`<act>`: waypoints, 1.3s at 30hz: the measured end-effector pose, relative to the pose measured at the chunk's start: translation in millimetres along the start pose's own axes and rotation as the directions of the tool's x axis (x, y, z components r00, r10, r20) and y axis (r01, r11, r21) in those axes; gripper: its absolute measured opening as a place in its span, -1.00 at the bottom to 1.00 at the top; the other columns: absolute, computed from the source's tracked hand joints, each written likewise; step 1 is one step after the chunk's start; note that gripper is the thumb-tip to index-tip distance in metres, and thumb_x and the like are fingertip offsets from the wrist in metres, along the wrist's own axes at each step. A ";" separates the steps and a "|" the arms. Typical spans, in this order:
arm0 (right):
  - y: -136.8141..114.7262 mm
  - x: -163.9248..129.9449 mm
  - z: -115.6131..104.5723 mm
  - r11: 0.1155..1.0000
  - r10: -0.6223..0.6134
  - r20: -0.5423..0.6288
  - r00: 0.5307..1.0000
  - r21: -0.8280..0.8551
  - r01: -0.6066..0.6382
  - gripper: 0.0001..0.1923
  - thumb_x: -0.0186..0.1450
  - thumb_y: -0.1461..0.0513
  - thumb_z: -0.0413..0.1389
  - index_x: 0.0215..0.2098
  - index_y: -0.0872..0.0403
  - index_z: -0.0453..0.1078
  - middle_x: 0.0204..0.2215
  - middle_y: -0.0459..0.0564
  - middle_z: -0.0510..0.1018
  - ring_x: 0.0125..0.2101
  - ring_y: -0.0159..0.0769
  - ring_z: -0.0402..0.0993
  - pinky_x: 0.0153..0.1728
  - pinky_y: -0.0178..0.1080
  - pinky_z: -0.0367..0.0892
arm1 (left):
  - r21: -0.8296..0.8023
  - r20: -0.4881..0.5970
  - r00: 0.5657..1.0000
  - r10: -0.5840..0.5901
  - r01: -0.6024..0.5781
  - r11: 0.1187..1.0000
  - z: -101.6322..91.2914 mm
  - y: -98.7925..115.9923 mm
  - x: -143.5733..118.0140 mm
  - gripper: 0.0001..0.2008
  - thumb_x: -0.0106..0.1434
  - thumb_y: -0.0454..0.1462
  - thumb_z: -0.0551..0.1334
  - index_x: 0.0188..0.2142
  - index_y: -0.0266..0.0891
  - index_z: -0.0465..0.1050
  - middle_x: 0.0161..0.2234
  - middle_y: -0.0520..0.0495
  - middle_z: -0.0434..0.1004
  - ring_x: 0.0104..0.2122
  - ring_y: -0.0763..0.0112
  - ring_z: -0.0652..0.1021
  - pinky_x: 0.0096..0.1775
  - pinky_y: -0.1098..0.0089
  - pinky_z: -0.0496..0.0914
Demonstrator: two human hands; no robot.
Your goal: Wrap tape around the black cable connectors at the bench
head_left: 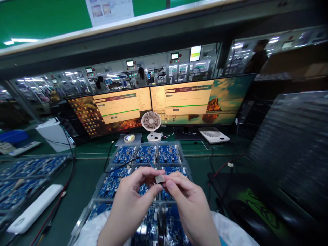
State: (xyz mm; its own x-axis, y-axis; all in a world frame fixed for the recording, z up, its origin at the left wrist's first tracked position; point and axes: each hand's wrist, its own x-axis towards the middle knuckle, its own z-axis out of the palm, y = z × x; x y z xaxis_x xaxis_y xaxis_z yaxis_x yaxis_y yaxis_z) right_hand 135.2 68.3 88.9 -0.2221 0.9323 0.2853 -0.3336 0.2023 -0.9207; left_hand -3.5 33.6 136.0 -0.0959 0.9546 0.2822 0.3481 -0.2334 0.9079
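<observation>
My left hand [133,201] and my right hand [188,201] meet in front of me, fingertips pinching one small grey square piece [160,179] between them. Both hands hover just above a clear plastic tray [102,177] that holds several blue circuit boards [147,153] in compartments. White sleeves show at my wrists. What the small piece is exactly, I cannot tell.
Two wide monitors [179,102] stand behind the tray, with a small white desk fan [151,124] between them. A white flat device [33,208] and another tray of blue boards [23,171] lie left. A black mat [256,205] and stacked dark trays [294,143] sit right. People work far behind.
</observation>
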 end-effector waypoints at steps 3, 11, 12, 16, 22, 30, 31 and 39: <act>0.1 -0.1 -0.8 1.000 -0.002 -0.002 1.000 -0.022 0.002 -0.83 0.30 0.12 0.19 -0.21 -0.09 0.62 -0.32 -0.03 0.55 -0.22 -0.21 0.44 -0.20 -0.21 0.35 | 0.008 0.001 1.000 -0.011 0.011 1.000 0.4 1.0 -0.2 -0.80 0.19 -0.39 0.27 -0.20 -0.12 0.52 -0.20 -0.02 0.64 -0.26 0.37 0.61 -0.20 0.40 0.50; -1.0 1.2 -1.3 0.999 -0.027 -0.006 1.000 -0.020 0.027 -0.84 0.28 0.13 0.21 -0.21 -0.12 0.62 -0.32 -0.03 0.56 -0.23 -0.21 0.45 -0.23 -0.23 0.36 | 0.049 0.008 1.000 -0.002 0.002 0.999 1.0 -1.0 0.3 -0.69 0.20 -0.38 0.26 -0.07 -0.09 0.53 -0.12 -0.05 0.64 -0.24 0.36 0.61 -0.16 0.38 0.51; -1.7 1.1 -1.1 0.999 -0.031 -0.010 0.999 -0.029 0.031 -0.84 0.27 0.13 0.21 -0.21 -0.11 0.62 -0.32 -0.03 0.57 -0.24 -0.21 0.45 -0.24 -0.22 0.36 | 0.044 0.011 1.000 -0.006 0.005 0.999 1.0 -1.0 0.5 -0.69 0.20 -0.38 0.26 -0.07 -0.09 0.53 -0.12 -0.05 0.64 -0.23 0.35 0.61 -0.16 0.37 0.51; -4.4 1.1 -0.5 0.997 -0.041 -0.022 0.999 -0.062 0.040 -0.84 0.27 0.13 0.21 -0.23 -0.10 0.63 -0.34 -0.02 0.57 -0.26 -0.20 0.45 -0.26 -0.22 0.36 | 0.015 0.026 0.999 -0.022 0.022 1.000 1.1 -1.0 0.5 -0.70 0.22 -0.36 0.26 -0.06 -0.08 0.52 -0.08 -0.05 0.63 -0.19 0.34 0.61 -0.14 0.37 0.50; -2.6 1.8 0.7 0.996 -0.058 -0.060 0.997 -0.071 0.054 -0.89 0.24 0.16 0.23 -0.33 -0.08 0.63 -0.40 -0.04 0.55 -0.32 -0.24 0.45 -0.32 -0.25 0.36 | 0.047 0.022 1.000 0.004 -0.005 0.999 2.0 -1.7 -1.2 -0.71 0.21 -0.38 0.25 -0.08 -0.09 0.54 -0.13 -0.06 0.64 -0.23 0.33 0.61 -0.18 0.36 0.51; 4.9 0.7 2.8 0.999 -0.017 -0.109 0.994 0.044 0.022 -0.87 0.20 0.20 0.27 -0.49 0.02 0.50 -0.46 -0.11 0.48 -0.37 -0.29 0.43 -0.31 -0.27 0.36 | 0.141 0.013 0.998 0.065 -0.066 0.988 9.9 1.3 -5.9 -0.75 0.22 -0.35 0.25 -0.12 -0.09 0.57 -0.16 -0.04 0.67 -0.21 0.31 0.64 -0.15 0.36 0.53; 5.4 0.7 3.2 0.998 -0.023 -0.107 0.994 0.054 0.029 -0.87 0.21 0.20 0.27 -0.49 0.02 0.49 -0.45 -0.10 0.47 -0.37 -0.29 0.43 -0.30 -0.26 0.36 | 0.150 0.009 0.997 0.076 -0.077 0.986 11.0 1.2 -6.3 -0.74 0.22 -0.36 0.24 -0.12 -0.08 0.57 -0.16 -0.03 0.67 -0.20 0.31 0.64 -0.15 0.37 0.53; 5.0 4.0 5.6 0.974 0.066 -0.112 0.992 0.225 -0.039 -0.80 0.14 0.20 0.34 -0.33 -0.04 0.40 -0.38 -0.14 0.53 -0.31 -0.31 0.48 -0.25 -0.28 0.42 | 0.113 -0.012 0.998 0.069 -0.067 0.991 11.5 1.9 -4.6 -0.74 0.21 -0.36 0.25 -0.13 -0.12 0.58 -0.18 -0.08 0.68 -0.25 0.30 0.64 -0.18 0.35 0.54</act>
State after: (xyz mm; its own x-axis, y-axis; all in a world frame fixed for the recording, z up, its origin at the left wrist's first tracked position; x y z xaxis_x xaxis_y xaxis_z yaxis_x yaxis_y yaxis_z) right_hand 127.5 71.3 86.9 -0.1393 0.9714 0.1925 -0.5226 0.0930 -0.8475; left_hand 8.4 30.8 132.9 -0.0831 0.9339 0.3478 0.4573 -0.2743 0.8459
